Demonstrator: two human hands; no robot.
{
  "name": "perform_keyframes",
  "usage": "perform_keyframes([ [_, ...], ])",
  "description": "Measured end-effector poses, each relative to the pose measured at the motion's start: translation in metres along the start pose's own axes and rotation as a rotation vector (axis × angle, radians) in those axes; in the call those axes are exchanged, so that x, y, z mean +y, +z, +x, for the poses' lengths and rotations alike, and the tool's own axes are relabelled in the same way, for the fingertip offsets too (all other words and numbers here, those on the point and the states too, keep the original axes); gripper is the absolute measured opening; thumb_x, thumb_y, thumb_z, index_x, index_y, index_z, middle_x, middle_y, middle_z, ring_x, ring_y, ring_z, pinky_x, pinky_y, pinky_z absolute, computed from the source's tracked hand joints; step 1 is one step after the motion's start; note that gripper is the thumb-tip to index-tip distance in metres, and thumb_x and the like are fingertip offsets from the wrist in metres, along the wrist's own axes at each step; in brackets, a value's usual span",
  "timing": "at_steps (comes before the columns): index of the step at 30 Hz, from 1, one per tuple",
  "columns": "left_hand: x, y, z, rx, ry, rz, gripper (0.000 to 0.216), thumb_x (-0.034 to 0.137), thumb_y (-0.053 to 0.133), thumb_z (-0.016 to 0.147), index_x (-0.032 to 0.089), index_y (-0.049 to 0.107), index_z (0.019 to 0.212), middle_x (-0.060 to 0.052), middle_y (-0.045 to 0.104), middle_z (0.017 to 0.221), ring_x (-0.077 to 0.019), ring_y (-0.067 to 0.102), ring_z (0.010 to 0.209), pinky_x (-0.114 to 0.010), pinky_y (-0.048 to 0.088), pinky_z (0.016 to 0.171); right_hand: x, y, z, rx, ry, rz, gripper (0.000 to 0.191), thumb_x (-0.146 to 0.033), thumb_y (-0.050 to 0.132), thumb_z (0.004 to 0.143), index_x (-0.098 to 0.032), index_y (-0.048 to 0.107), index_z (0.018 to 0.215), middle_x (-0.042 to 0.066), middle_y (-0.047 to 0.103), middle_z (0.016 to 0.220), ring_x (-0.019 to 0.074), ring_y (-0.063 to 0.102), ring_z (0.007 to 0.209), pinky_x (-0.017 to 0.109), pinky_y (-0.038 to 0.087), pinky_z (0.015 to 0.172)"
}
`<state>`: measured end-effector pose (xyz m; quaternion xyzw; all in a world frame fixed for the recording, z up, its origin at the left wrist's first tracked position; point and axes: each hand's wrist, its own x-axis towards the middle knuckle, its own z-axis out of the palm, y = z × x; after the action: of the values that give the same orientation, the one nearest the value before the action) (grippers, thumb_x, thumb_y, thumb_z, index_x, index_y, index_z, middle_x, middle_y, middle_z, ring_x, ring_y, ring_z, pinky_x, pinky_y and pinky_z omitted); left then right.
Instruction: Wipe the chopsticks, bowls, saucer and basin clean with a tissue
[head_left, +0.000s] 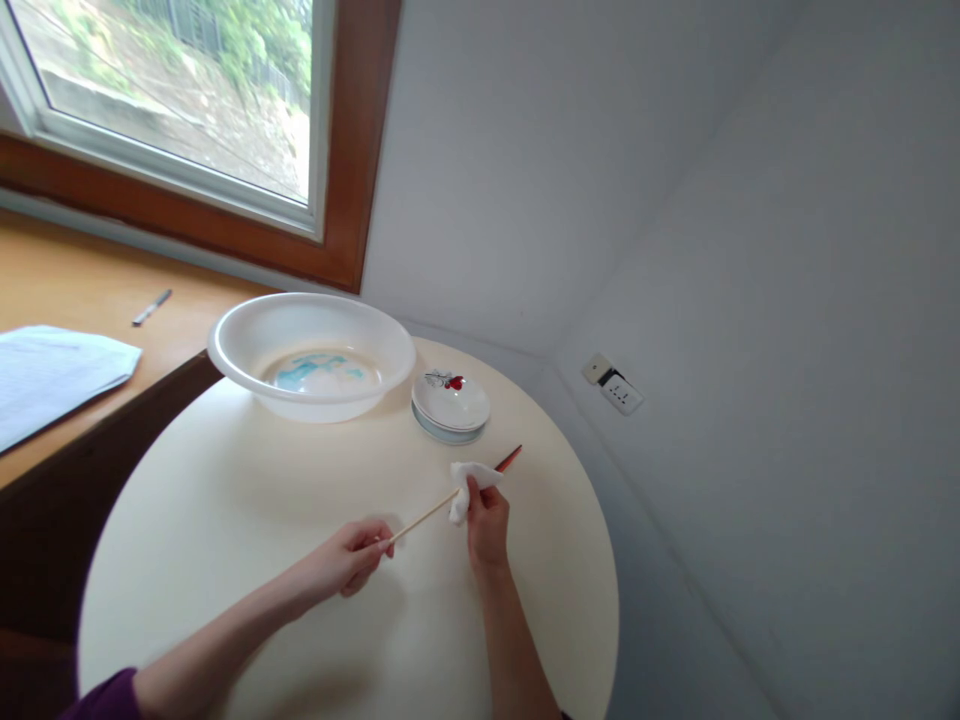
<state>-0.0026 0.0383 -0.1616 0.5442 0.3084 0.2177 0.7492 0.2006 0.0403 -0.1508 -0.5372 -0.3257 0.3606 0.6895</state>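
My left hand (pixel 354 556) pinches the near end of a thin wooden chopstick (pixel 424 516) whose far tip is red. My right hand (pixel 487 523) is closed around a white tissue (pixel 466 482) that wraps the chopstick partway along, just short of the red tip (pixel 509 459). Both hands hover over the round cream table (pixel 247 520), a little in front of the dishes.
A large white plastic basin (pixel 311 352) with a blue-patterned bottom stands at the table's far side. Beside it is a short stack of small white saucers (pixel 451 406) with a red mark. A wooden sill holds papers (pixel 52 372) and a pen (pixel 152 307). A wall socket (pixel 613 385) is at right.
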Motion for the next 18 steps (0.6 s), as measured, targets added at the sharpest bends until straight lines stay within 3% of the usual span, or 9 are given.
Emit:
perform_keyframes([
  [4, 0.002, 0.001, -0.002, -0.016, -0.004, 0.012, 0.046, 0.063, 0.057, 0.070, 0.018, 0.048, 0.072, 0.013, 0.029, 0.039, -0.0043, 0.022, 0.034, -0.022, 0.013, 0.037, 0.001, -0.007, 0.003, -0.144, 0.182, 0.202, 0.033, -0.042, 0.078, 0.054, -0.017, 0.061, 0.067, -0.004, 0.055, 0.056, 0.0072, 0.044, 0.048, 0.021, 0.037, 0.045],
  [6, 0.003, 0.002, -0.002, -0.022, -0.005, 0.000, 0.046, 0.063, 0.058, 0.069, 0.018, 0.048, 0.071, 0.013, 0.029, 0.039, -0.0043, 0.022, 0.033, -0.022, 0.014, 0.037, 0.003, -0.009, 0.003, -0.156, 0.235, 0.283, 0.032, -0.038, 0.079, 0.052, -0.018, 0.060, 0.068, -0.004, 0.056, 0.058, 0.0069, 0.046, 0.049, 0.020, 0.039, 0.046],
  [18, 0.010, 0.003, -0.005, -0.059, -0.036, -0.044, 0.040, 0.056, 0.061, 0.069, 0.018, 0.049, 0.068, 0.012, 0.029, 0.036, -0.0054, 0.023, 0.035, -0.022, 0.015, 0.038, 0.005, -0.014, -0.001, -0.175, 0.290, 0.375, 0.036, -0.045, 0.077, 0.053, -0.022, 0.055, 0.071, -0.004, 0.058, 0.066, 0.0094, 0.052, 0.055, 0.024, 0.045, 0.054],
])
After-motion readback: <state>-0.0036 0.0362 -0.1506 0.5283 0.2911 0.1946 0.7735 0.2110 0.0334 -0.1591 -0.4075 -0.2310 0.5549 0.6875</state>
